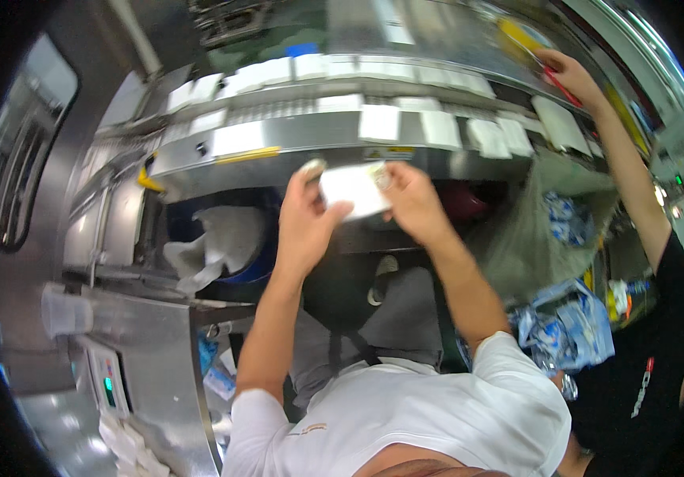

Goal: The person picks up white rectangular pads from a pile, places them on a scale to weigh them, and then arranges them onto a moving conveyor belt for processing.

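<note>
Between my hands, in front of the metal conveyor, is a flat white rectangular piece (350,193); its material cannot be made out. My left hand (304,219) grips its left end, with the thumb across the top. My right hand (415,203) pinches its right end. Pale coverings show on some of my fingertips, slightly blurred. Just beyond my hands, a similar white piece (379,124) lies on the conveyor's near edge (310,135), beside several others in rows.
At right, a co-worker's hand (568,78) holds a red-handled tool (562,86) over the conveyor. A blue bin (258,262) with grey-white sheets stands below at left. A metal cabinet (151,350) carries a scale (106,378). Blue plastic bags (568,326) lie at lower right.
</note>
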A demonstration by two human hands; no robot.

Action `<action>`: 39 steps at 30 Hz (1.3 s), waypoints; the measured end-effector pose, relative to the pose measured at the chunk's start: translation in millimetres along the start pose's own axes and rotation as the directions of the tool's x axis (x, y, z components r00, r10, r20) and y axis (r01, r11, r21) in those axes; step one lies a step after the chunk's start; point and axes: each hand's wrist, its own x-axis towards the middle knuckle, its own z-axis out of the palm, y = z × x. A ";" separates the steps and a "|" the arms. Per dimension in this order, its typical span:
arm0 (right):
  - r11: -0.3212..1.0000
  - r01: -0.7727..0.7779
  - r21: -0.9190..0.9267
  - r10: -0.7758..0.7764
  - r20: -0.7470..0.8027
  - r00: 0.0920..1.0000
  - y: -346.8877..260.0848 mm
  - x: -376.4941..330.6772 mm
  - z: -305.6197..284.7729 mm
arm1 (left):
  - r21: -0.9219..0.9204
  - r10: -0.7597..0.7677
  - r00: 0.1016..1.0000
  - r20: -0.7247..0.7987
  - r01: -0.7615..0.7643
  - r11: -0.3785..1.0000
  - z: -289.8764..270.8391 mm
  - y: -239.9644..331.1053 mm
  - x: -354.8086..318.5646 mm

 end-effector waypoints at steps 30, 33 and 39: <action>0.063 0.351 -0.934 -0.363 0.306 0.880 -13.4 255.3 -16.4 | 0.352 0.481 0.778 -0.404 -0.352 0.867 -72.7 -11.6 47.1; 0.446 0.321 -0.836 -0.416 0.124 0.901 -39.6 225.7 47.5 | 0.331 0.332 0.887 -0.321 -0.224 0.917 -61.7 -73.1 -28.9; 0.498 0.136 -0.856 -0.155 0.067 0.986 -19.8 266.1 62.6 | 0.466 0.017 0.947 -0.321 0.142 0.873 -90.9 -185.0 -150.7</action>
